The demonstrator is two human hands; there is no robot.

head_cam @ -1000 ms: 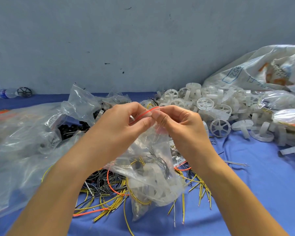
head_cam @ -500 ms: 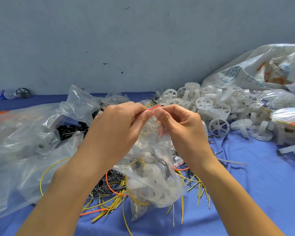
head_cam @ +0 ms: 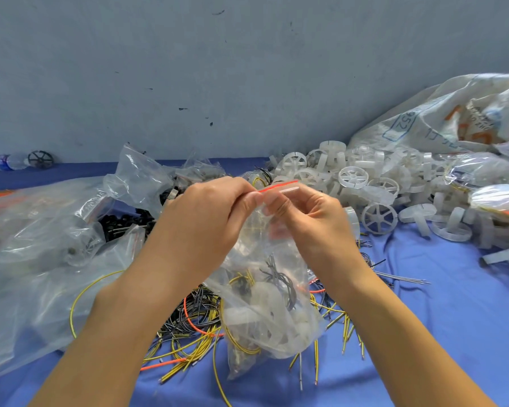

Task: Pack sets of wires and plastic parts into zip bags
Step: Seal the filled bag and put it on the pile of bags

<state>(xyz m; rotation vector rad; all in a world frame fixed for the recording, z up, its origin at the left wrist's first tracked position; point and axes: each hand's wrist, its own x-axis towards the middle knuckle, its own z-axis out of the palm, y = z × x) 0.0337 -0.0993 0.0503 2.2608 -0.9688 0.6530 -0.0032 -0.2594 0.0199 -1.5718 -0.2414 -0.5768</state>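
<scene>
Plastic wheels (head_cam: 379, 218) right, wires (head_cam: 188, 342) under zip bag (head_cam: 265, 312)

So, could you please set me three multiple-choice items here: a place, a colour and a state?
1. Where is the pile of white plastic wheels?
A. right of the zip bag, near the wall
B. left of it
C. at the near edge
2. What colour is the strip along the zip bag's mouth?
A. blue
B. green
C. red
3. How is the zip bag held?
A. one hand alone
B. both hands pinch its top
C. it lies untouched
Answers:
1 A: the wheels heap beyond the right hand.
2 C: red shows along its top edge.
3 B: left hand and right hand meet at the strip.
</scene>
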